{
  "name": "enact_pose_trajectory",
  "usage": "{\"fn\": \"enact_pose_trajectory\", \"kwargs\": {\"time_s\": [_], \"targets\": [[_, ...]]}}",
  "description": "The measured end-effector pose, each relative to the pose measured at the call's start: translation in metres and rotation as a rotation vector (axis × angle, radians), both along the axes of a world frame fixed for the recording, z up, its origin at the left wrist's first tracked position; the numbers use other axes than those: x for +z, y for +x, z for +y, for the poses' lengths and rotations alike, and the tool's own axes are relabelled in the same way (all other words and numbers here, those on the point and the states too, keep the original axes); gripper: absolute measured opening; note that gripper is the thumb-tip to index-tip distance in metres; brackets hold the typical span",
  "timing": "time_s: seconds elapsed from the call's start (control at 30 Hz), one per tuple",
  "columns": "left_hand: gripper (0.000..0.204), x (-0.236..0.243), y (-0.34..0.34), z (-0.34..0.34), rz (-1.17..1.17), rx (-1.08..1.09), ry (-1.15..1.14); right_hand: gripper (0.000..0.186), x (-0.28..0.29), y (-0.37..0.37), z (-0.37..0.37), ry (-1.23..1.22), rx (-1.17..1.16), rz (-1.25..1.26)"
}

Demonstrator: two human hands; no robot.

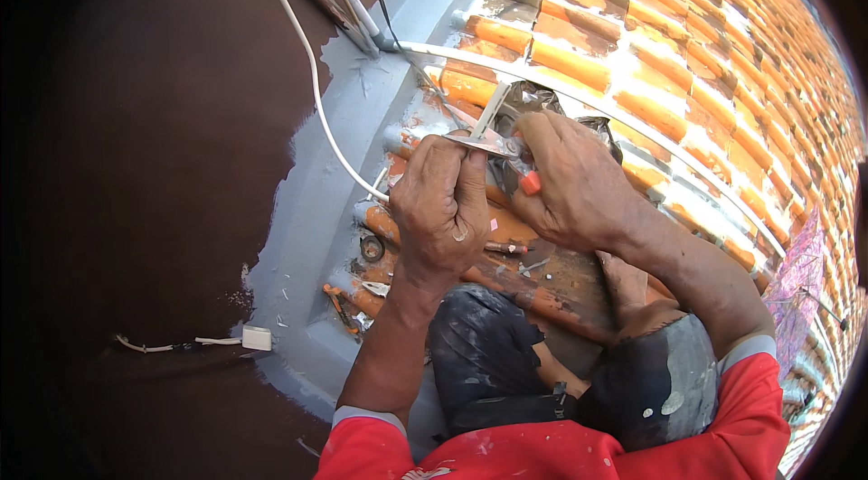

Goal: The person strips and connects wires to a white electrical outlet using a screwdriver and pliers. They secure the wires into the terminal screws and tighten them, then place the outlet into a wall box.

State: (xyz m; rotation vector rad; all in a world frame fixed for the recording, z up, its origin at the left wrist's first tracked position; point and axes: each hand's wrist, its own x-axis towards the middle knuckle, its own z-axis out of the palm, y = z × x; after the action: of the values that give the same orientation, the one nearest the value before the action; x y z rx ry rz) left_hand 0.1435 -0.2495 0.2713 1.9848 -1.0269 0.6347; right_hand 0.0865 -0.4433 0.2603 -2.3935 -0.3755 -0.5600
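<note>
My left hand point(438, 200) is closed at the lower end of a short white plastic strip point(493, 108), which rises beside a pale pinkish piece. My right hand point(565, 177) grips a metal cutting tool point(488, 145) with orange on its handle point(530, 182); its blades lie across the strip, just above my left fingers. A white cable point(316, 91) curves down to behind my left hand, and a thin dark wire point(398, 46) runs toward the work. Behind both hands lies a crumpled dark plastic bag point(533, 96).
I crouch on orange roof tiles point(579, 69) beside a grey-coated ledge point(298, 281) and dark brown wall point(163, 164). A white pipe point(633, 114) arcs across the tiles. Small tools point(375, 288), a black ring point(371, 249), a white connector box point(256, 338) and pink patterned material point(796, 286) are about.
</note>
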Motion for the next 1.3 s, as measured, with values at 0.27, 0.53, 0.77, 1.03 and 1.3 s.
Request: {"fn": "enact_pose_trajectory", "kwargs": {"time_s": [0.27,0.53,0.77,1.03,1.3], "targets": [[0.019,0.036,-0.006,0.031,0.253,-0.065,-0.059,0.043,0.025,0.017,0.009,-0.036,0.091,-0.182],[0.024,0.046,-0.013,0.035,0.548,-0.211,-0.204,0.047,0.027,0.030,0.009,-0.017,0.181,-0.231],[0.025,0.059,-0.009,0.042,0.812,-0.419,-0.341,0.051,0.041,0.027,0.009,-0.047,0.158,-0.254],[0.028,0.067,-0.004,0.045,1.076,-0.655,-0.436,0.053,0.040,0.039,0.004,-0.071,0.242,-0.379],[0.023,0.065,0.001,0.040,1.098,-0.580,-0.411,0.045,0.040,0.039,0.001,-0.026,0.265,-0.200]]}}
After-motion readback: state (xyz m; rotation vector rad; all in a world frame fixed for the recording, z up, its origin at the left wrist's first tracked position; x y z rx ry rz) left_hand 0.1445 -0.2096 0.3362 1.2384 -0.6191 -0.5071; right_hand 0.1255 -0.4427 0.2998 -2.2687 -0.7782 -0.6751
